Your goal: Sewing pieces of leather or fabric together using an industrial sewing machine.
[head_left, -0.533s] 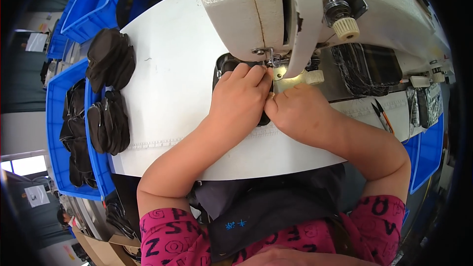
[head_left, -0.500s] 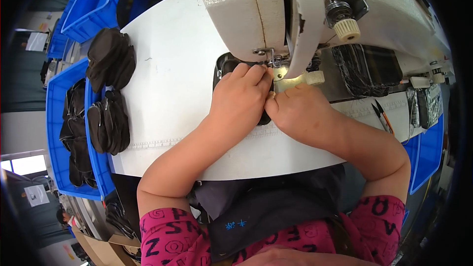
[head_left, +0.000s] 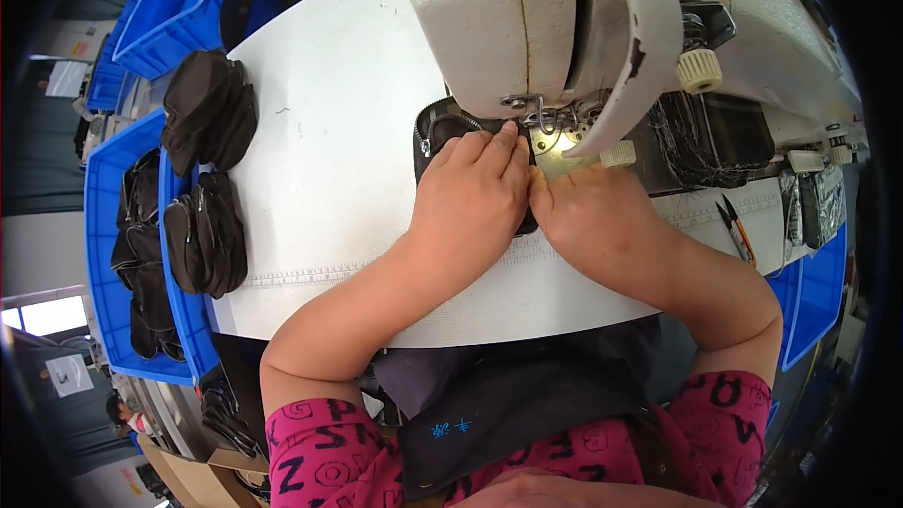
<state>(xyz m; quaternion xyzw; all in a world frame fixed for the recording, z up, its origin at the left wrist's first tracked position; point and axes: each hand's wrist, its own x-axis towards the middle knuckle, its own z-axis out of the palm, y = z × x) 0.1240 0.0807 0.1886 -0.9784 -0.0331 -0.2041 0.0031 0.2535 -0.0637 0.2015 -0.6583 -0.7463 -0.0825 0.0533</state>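
A black fabric pouch (head_left: 429, 117) with a curved zipper and metal pull lies on the white table, its right edge close beside the needle area (head_left: 541, 120) of a sewing machine (head_left: 475, 33). Across the pouch rests my left hand (head_left: 473, 186), its fingers together and gripping the fabric near the presser foot. My right hand (head_left: 602, 218) is curled, with thumb and fingers pinching the pouch's right edge just below the metal needle plate (head_left: 555, 152). Both hands meet there and hide much of the pouch. Whether the needle is in the fabric, I cannot tell.
Two piles of black pouches (head_left: 209, 111) sit at the table's left edge, by a blue bin (head_left: 193, 320) with more inside. Right of the needle lies a stack of black pieces with loose threads (head_left: 710, 141). Thread snips (head_left: 738, 230) lie near a printed ruler strip (head_left: 282, 276).
My hands and the pouch have shifted slightly right in view, as has the machine. My left fingers have moved off the zipper, so more of it shows. Both hands still grip the pouch.
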